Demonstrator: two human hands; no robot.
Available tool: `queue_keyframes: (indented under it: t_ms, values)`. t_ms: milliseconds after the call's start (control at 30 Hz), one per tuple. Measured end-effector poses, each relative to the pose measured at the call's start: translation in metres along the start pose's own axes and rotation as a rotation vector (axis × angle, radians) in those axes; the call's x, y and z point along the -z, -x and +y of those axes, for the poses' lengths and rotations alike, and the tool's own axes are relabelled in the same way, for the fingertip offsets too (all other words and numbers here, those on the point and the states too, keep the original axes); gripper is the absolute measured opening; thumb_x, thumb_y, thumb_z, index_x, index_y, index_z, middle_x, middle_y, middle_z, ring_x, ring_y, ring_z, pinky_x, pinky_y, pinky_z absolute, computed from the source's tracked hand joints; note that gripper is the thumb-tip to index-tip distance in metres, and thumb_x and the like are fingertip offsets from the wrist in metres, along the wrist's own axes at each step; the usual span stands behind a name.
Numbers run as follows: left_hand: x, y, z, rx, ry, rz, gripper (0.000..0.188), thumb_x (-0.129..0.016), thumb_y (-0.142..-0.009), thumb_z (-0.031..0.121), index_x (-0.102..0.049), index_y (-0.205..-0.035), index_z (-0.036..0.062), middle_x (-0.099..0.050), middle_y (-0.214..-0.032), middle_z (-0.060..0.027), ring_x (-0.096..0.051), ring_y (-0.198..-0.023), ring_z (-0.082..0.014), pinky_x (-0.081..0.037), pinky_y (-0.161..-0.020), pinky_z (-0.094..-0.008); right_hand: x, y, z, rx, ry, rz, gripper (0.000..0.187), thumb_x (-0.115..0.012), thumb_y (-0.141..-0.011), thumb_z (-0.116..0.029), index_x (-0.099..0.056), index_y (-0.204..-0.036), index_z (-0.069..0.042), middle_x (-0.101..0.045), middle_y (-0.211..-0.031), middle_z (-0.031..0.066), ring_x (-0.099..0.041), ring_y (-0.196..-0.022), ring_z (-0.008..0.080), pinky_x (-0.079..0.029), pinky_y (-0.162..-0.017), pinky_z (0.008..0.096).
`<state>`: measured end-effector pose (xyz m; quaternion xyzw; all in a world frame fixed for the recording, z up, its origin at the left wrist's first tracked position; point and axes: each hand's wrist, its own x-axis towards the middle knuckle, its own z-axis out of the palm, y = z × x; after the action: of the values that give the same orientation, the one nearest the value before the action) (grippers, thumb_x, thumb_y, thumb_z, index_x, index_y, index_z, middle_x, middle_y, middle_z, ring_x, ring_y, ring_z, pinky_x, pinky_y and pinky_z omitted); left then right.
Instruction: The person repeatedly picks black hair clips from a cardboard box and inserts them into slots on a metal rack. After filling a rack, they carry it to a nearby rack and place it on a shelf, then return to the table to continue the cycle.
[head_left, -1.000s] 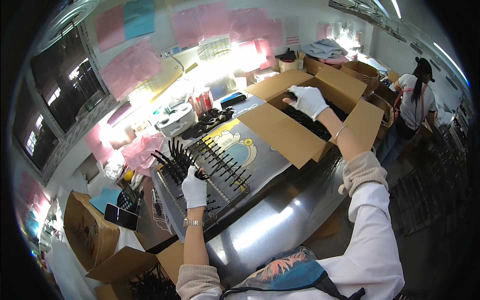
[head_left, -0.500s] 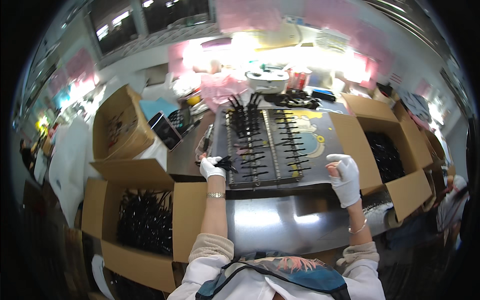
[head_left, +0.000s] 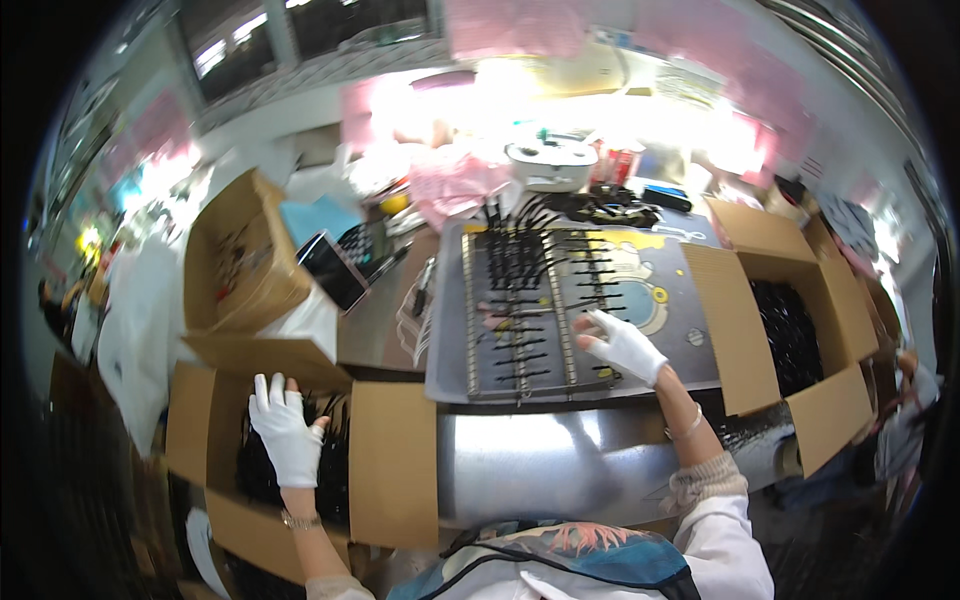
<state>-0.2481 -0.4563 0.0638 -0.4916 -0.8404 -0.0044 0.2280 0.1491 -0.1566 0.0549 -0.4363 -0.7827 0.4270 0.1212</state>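
Note:
My left hand, in a white glove with some bare fingertips, is over the left cardboard box. Its fingers are stretched and nothing shows in them. Below it lie thin black strips that fill the box. My right hand, gloved likewise, hovers at the right side of a metal rack, fingers apart; whether they touch the rack is unclear. Toothed rails on the rack carry short black pieces set crosswise in rows. A bundle of longer black strips lies across its far part.
Another open box at the right holds black strips. A grey mat lies under the rack. Left of it are a phone, a calculator and a tilted carton. A white container and a pink bag stand behind.
My left hand has gone from beside the rack down-left over the box; the black strips it held are no longer in it. My right hand has moved left to the rack and opened.

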Motion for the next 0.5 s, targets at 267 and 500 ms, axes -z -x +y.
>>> queue_keyframes:
  t_ms: [267,500]
  values:
    - [-0.067,-0.179,0.240,-0.074,1.120,0.097,0.107,-0.087,-0.075,0.038,-0.027,-0.155,0.0006,-0.055,-0.139,-0.0212,-0.050,-0.131,-0.0321,-0.035,-0.113,-0.0426,-0.074,-0.173,-0.051,0.045,-0.384,0.867,0.094,-0.087,-0.075,-0.025,-0.035,-0.148,0.005,-0.053,-0.142,0.0231,-0.057,-0.126,0.0288,-0.044,-0.107,0.0375]
    - [-0.115,-0.270,0.319,0.029,1.964,0.106,0.016,-0.076,-0.090,0.011,-0.061,-0.087,0.0054,-0.057,-0.082,0.0055,-0.051,-0.079,-0.0051,-0.045,-0.074,-0.0224,-0.073,-0.251,-0.054,-0.043,-0.335,1.130,0.044,-0.073,-0.085,-0.028,-0.060,-0.123,-0.011,-0.072,-0.098,0.0189,-0.071,-0.087,0.0373,-0.056,-0.078,0.0448]
